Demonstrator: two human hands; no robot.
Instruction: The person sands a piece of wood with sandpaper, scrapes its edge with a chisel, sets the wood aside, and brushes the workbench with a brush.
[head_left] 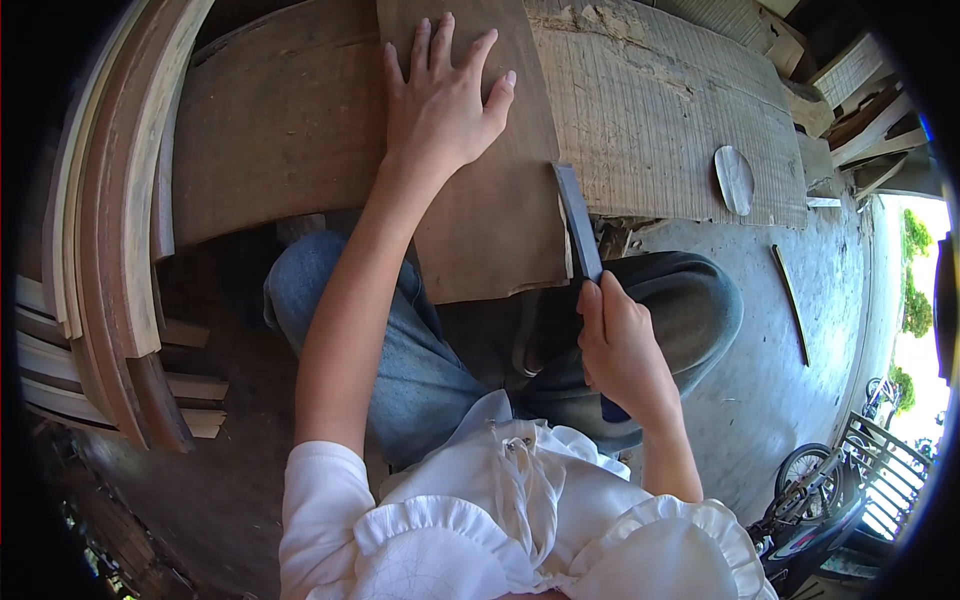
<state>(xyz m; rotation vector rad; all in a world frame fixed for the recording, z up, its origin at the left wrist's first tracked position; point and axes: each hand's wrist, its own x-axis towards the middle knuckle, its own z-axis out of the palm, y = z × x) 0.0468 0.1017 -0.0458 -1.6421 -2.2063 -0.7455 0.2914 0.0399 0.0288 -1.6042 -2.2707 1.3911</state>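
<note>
My left hand (440, 105) lies flat with fingers spread on a brown wooden board (490, 225). The board runs away from me, across a wider plank, and its near end juts out over my knees. My right hand (628, 350) is closed round the handle of a flat steel tool that looks like a chisel (578, 220). Its grey blade points away from me along the board's right edge, where a thin pale strip of wood shows. A dark blue handle end sticks out below the fist; the fingers hide the rest of the handle.
Beneath the board lie a smooth brown plank (285, 125) and a rough-sawn plank (665, 120), with a pale oval piece (735, 180) on the latter. Curved wooden strips (130, 200) are stacked at left. A thin stick (790, 305) lies on the concrete floor; a motorcycle (815, 500) stands lower right.
</note>
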